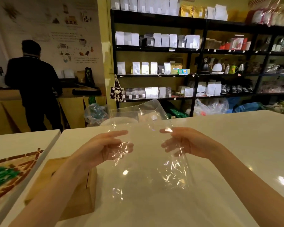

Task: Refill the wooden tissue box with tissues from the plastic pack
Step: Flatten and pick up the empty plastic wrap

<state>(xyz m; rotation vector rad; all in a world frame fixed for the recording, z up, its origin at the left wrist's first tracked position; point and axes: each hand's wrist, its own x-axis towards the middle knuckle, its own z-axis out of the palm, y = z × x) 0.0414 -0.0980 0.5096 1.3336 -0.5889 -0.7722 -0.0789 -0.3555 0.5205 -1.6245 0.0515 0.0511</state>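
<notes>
I hold a clear plastic pack (147,141) up over the white table (228,145), stretched between both hands. It looks see-through and empty; no tissues show inside it. My left hand (105,149) pinches its left edge and my right hand (185,141) pinches its right edge, fingers curled on the film. The wooden tissue box (75,190) lies on the table under my left forearm, at the lower left, partly hidden by the arm.
A second white table (23,145) stands at the left with a brown-and-green printed item (8,174) on it. A person in dark clothes (34,86) stands at a counter at the back left. Black shelves (195,51) of bags fill the back wall.
</notes>
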